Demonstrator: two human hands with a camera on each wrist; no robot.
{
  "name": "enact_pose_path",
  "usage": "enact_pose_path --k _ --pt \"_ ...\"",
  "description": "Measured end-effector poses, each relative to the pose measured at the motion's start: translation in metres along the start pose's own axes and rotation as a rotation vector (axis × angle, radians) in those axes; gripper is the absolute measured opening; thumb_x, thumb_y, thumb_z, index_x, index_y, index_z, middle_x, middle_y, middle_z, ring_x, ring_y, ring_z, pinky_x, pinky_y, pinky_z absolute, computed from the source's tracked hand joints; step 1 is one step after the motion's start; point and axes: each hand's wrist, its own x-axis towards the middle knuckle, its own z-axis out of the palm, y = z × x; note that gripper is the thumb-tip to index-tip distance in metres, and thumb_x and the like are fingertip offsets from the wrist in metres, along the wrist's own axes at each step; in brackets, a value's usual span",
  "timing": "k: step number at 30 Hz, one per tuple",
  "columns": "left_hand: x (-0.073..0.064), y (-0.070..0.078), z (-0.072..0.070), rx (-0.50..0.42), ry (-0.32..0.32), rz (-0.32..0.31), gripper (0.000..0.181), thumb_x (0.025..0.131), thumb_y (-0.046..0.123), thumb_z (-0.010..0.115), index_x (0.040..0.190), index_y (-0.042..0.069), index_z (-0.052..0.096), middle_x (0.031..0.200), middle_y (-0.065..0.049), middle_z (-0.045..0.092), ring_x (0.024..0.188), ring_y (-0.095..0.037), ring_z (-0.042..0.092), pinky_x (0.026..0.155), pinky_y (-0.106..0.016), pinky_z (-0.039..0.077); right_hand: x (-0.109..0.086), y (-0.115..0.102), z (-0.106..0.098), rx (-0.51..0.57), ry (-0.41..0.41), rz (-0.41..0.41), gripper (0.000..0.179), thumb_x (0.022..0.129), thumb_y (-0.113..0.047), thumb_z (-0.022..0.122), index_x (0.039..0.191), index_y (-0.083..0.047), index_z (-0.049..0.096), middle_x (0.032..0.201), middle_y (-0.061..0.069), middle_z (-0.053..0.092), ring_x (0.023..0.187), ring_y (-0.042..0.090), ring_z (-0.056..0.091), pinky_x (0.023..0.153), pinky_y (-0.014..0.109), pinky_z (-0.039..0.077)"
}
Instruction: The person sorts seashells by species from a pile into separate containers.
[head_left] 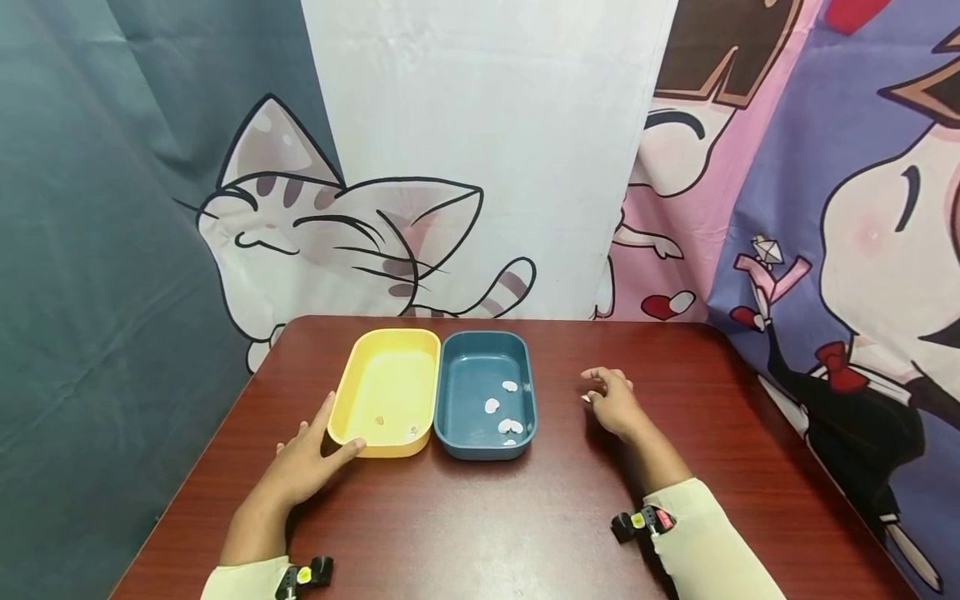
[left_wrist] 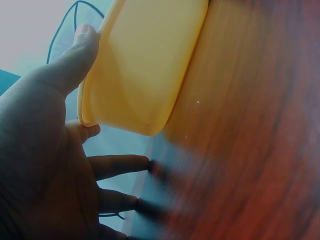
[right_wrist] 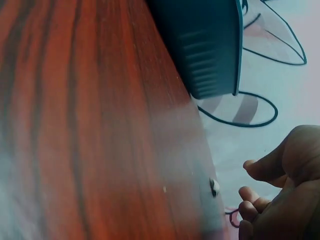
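A yellow tray (head_left: 386, 335) and a blue tray (head_left: 486, 454) stand side by side on the table. My left hand (head_left: 303, 462) rests against the yellow tray's near left corner, thumb at the front rim and forefinger along the side; its other fingers are spread and straight in the left wrist view. Two small pale pieces lie in the yellow tray, one of them a beige piece (head_left: 379, 421). Several white pieces (head_left: 491, 406) lie in the blue tray. My right hand (head_left: 618, 408) is right of the blue tray, fingers loosely bent. Near its fingertips is a small pale pebble-like piece (right_wrist: 215, 187), apart from them.
The reddish-brown wooden table (head_left: 465, 533) has its far edge just behind the trays. A printed cartoon cloth (head_left: 487, 125) hangs beyond that edge and along both sides. Each wrist carries a small black camera, such as the right wrist camera (head_left: 624, 527).
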Motion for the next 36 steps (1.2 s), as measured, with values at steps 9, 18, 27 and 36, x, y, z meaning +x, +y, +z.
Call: enact_pose_path --k 9,18,27,36 --pt "0.002 0.0 0.003 -0.004 0.0 0.004 0.112 0.102 0.07 0.061 0.178 0.021 -0.005 0.174 -0.039 0.024 0.16 -0.068 0.014 0.118 -0.094 0.008 0.003 0.018 -0.006 -0.084 0.026 0.032 0.025 0.1 -0.009 0.077 0.121 0.003 0.073 0.134 0.031 0.059 0.13 0.049 0.043 0.112 0.063 0.038" --pt "0.001 -0.002 0.002 -0.019 -0.004 -0.008 0.112 0.102 0.07 0.062 0.178 0.021 -0.003 0.175 -0.037 0.025 0.161 -0.069 0.011 0.118 -0.093 0.007 0.006 0.027 0.0 -0.141 0.062 0.098 0.023 0.099 -0.022 0.081 0.115 -0.005 0.079 0.132 0.023 0.068 0.133 0.05 0.05 0.107 0.071 0.04" --pt "0.002 0.001 0.001 -0.014 -0.005 -0.004 0.112 0.102 0.07 0.062 0.178 0.02 -0.003 0.175 -0.035 0.025 0.16 -0.069 0.012 0.118 -0.093 0.008 0.003 0.027 0.006 -0.121 0.106 0.122 0.023 0.099 -0.021 0.081 0.112 -0.002 0.08 0.137 0.025 0.064 0.135 0.052 0.048 0.11 0.072 0.035" --pt "0.0 0.001 0.0 0.001 0.002 -0.002 0.111 0.102 0.068 0.062 0.178 0.019 -0.002 0.174 -0.036 0.025 0.16 -0.069 0.013 0.117 -0.094 0.009 -0.002 0.027 0.012 -0.129 0.137 0.129 0.021 0.101 -0.02 0.077 0.109 -0.001 0.079 0.141 0.023 0.06 0.136 0.049 0.046 0.11 0.069 0.033"
